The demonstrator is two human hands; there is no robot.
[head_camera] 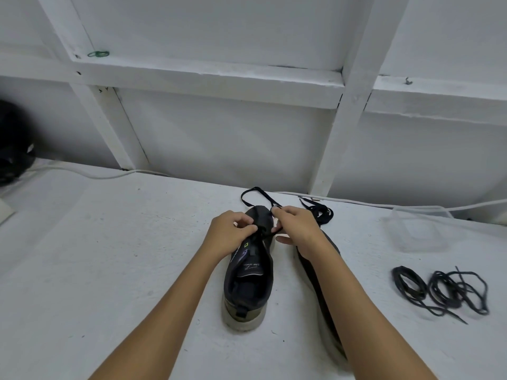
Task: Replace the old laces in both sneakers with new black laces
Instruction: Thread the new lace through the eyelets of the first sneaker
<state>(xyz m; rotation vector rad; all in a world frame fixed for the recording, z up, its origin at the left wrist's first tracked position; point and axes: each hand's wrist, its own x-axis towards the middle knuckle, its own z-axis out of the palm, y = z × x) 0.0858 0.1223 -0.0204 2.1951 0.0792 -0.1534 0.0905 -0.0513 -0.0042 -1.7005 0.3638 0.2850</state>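
A dark sneaker (248,286) with a pale sole stands on the white table, its toe pointing away from me. My left hand (229,233) pinches the black lace at the eyelets near the toe. On the other side my right hand (297,229) pinches the same lace. A loop of that black lace (253,193) trails past the toe. The second sneaker (329,305) lies to the right, largely hidden under my right forearm. A black lace (321,212) lies bunched beyond it.
Two coils of thin dark laces (441,290) lie on the table at the right. A clear plastic container (419,229) sits at the back right. A white cable (90,174) runs along the wall. A dark object (13,144) is at the far left.
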